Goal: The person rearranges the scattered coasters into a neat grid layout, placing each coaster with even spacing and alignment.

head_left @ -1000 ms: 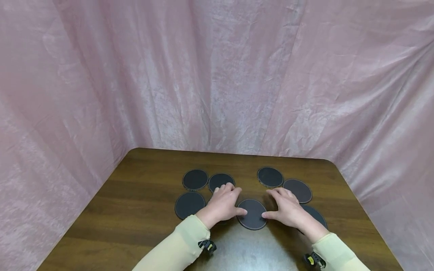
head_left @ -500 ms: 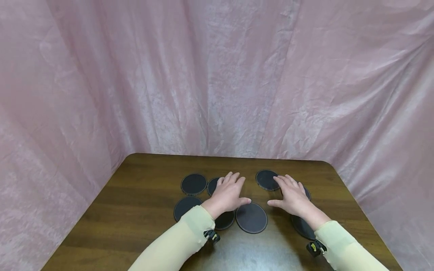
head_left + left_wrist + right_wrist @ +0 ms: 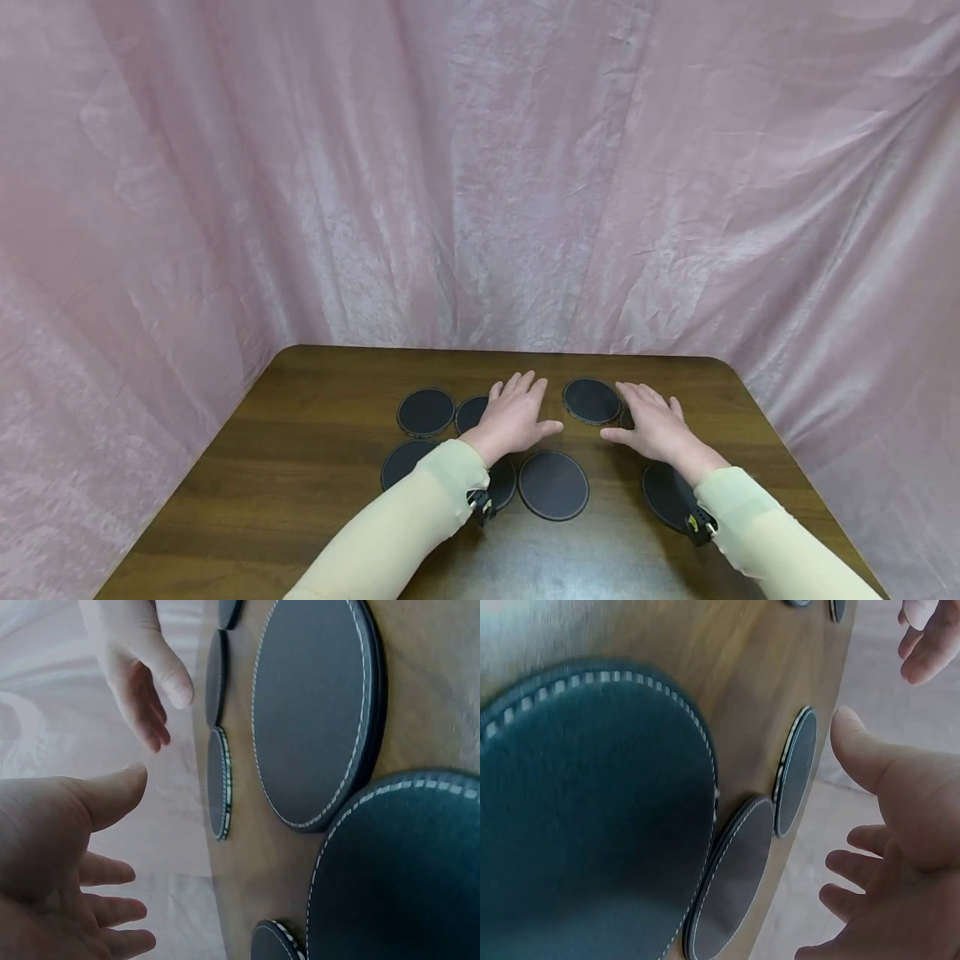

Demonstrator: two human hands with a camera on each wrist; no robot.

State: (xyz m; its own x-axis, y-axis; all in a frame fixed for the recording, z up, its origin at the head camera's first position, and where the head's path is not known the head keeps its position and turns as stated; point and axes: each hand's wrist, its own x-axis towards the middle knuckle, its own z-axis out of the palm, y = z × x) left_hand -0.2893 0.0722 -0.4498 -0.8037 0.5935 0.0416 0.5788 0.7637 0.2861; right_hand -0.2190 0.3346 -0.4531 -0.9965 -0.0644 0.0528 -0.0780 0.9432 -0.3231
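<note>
Several round, dark coasters with pale stitched edges lie flat on the wooden table. My left hand (image 3: 512,417) is held above the left group, fingers extended and thumb pointing right, with nothing in it. It partly covers a back coaster (image 3: 471,414) and my wrist covers part of a front one (image 3: 502,482). Between my two arms lies the front middle coaster (image 3: 553,486). My right hand (image 3: 656,423), also holding nothing, hovers beside the back right coaster (image 3: 592,401) and hides most of its neighbour. Both wrist views show the palms raised off the coasters.
Under my right wrist lies another coaster (image 3: 666,496). On the left side are a back coaster (image 3: 426,412) and a front coaster (image 3: 405,462), the latter partly behind my sleeve. A pink curtain (image 3: 465,175) hangs behind the table (image 3: 300,500).
Both hands have lifted and moved forward, away from the front middle coaster, where the thumbs were at its sides. Their fingers are straighter now. That coaster stays between the arms.
</note>
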